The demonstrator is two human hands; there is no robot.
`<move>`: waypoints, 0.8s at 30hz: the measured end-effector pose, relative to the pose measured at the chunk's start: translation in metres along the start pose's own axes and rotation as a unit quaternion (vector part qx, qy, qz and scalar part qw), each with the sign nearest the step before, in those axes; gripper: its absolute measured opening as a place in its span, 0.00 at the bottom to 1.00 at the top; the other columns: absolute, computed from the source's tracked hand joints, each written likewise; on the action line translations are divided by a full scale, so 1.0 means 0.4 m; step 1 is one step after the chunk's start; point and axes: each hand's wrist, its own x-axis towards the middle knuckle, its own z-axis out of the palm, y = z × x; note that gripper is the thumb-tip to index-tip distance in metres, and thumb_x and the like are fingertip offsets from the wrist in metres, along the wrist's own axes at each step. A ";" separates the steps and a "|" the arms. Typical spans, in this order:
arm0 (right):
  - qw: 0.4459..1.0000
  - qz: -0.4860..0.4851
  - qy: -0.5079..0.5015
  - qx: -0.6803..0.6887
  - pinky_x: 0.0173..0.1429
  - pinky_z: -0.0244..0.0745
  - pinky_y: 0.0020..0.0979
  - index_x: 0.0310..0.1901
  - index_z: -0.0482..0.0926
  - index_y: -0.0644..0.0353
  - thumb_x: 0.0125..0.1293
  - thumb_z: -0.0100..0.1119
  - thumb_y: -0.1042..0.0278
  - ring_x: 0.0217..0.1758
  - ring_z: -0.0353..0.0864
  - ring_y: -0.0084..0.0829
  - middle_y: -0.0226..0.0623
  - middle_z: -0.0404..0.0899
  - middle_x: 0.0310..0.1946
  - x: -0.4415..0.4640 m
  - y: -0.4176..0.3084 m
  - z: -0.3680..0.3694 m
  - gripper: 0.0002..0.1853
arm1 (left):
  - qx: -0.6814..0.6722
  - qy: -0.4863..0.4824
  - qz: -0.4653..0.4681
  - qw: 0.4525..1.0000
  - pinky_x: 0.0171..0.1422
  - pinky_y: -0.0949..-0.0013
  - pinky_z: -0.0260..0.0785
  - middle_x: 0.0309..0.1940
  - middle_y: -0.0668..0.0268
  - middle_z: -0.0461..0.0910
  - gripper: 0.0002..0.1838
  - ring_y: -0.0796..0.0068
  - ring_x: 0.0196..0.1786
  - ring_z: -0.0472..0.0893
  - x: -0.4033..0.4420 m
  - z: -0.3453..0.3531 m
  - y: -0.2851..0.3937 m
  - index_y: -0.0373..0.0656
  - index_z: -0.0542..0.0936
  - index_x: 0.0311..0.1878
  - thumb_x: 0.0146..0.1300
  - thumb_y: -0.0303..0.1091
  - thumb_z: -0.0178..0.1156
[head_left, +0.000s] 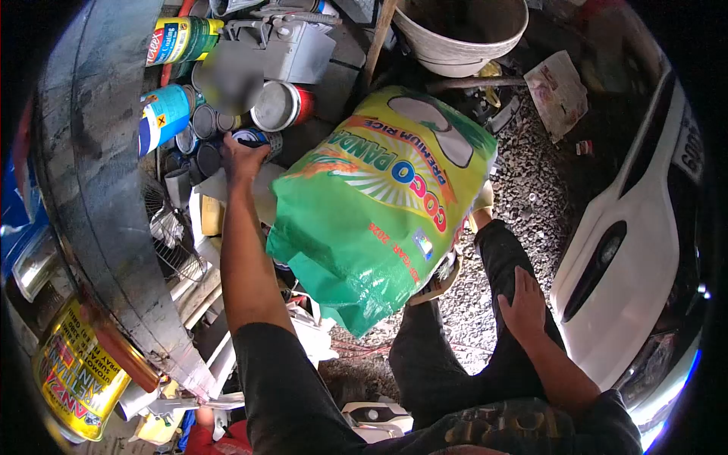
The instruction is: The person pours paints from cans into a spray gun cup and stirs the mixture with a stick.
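Observation:
My left hand (244, 157) reaches in among a cluster of paint cans. Its fingers are closed on the rim of a small can (264, 141) with a printed label. Close by, a red and white tub (282, 106) lies with its round end toward me, and several dull metal cans (205, 121) crowd around. My right hand (523, 309) rests flat on my dark-trousered knee, fingers stretched out and holding nothing. Between my arms sits a big green and yellow rice sack (356, 212), bulging and printed with coconuts.
A grey-white bucket (462, 38) stands at the back. A white car bumper (629, 273) borders the right side. Along the left runs a grey beam (98, 174), with a yellow paint tin (80, 371) beside it. A wire fan guard (171, 227) lies below the cans. Gravel (523, 189) covers the ground.

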 end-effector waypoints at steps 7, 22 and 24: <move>1.000 0.005 0.007 0.004 0.74 0.65 0.50 0.74 0.58 0.66 0.61 0.69 0.59 0.72 0.68 0.52 0.53 0.67 0.70 -0.013 -0.017 0.006 0.44 | -0.011 0.139 -0.001 0.990 0.79 0.44 0.53 0.69 0.42 0.65 0.57 0.40 0.73 0.62 -0.208 -0.183 0.144 0.37 0.59 0.74 0.41 0.43 0.78; 0.937 -0.268 0.093 0.202 0.79 0.60 0.48 0.77 0.53 0.63 0.61 0.69 0.63 0.77 0.59 0.57 0.57 0.59 0.74 -0.224 -0.159 -0.095 0.47 | -0.197 0.011 0.107 0.975 0.76 0.47 0.58 0.67 0.48 0.63 0.52 0.46 0.70 0.65 -1.184 -0.654 0.294 0.45 0.66 0.71 0.39 0.35 0.79; 0.916 -0.313 0.083 0.238 0.77 0.63 0.47 0.77 0.53 0.65 0.62 0.68 0.67 0.75 0.63 0.58 0.58 0.61 0.73 -0.328 -0.272 -0.273 0.45 | -0.179 -0.076 0.163 0.967 0.76 0.45 0.58 0.68 0.46 0.61 0.53 0.43 0.70 0.65 -1.323 -0.766 0.352 0.48 0.67 0.72 0.38 0.38 0.81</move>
